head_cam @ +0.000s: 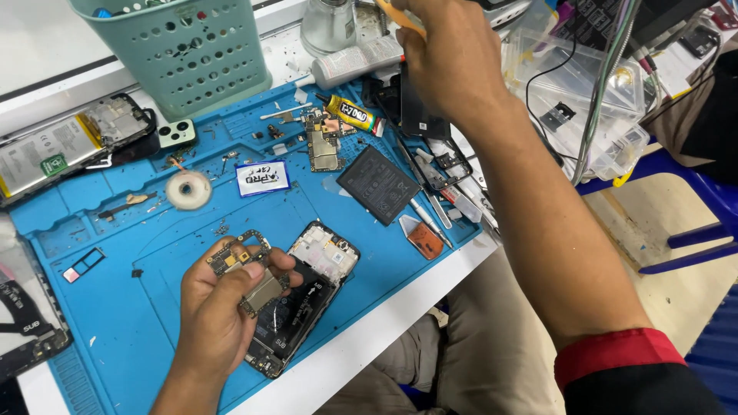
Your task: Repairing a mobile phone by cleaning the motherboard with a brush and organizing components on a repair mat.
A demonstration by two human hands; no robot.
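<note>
Right forearm nearest the lens, red-and-black sleeve at the elbow, stretched far out across the bench. Right hand (453,65) curled shut around an orange-handled tool (400,17) at the far edge; tip of tool out of frame, so working end impossible to tell.

Left hand (223,307) low over the blue work mat (115,330). Thumb and fingertips (265,265) pinching a small circuit board (247,269) by its edges, held tilted, just above and left of the opened phone (304,296) lying face-down beneath the knuckles.

Beyond the fingertips: loose black battery (378,184), second bare board (324,146), yellow glue tube (352,114), roll of white tape (188,190). Tweezers and picks (442,196) crowded under the right wrist. Teal perforated basket (181,54) far left of the right hand.

Risks, as judged:
- Edge pinch light; attention split toward far reach, so board liable to slip and drop onto open phone or mat.
- Bare fingertips on board, so possible static or skin oil on contacts.
- Right forearm sweeping back low over clutter, likely to knock battery or scatter tiny screws.
- Sharp tools close to loose battery: puncture hazard if nudged.
- Glue tube near bare board, smear possible.
</note>
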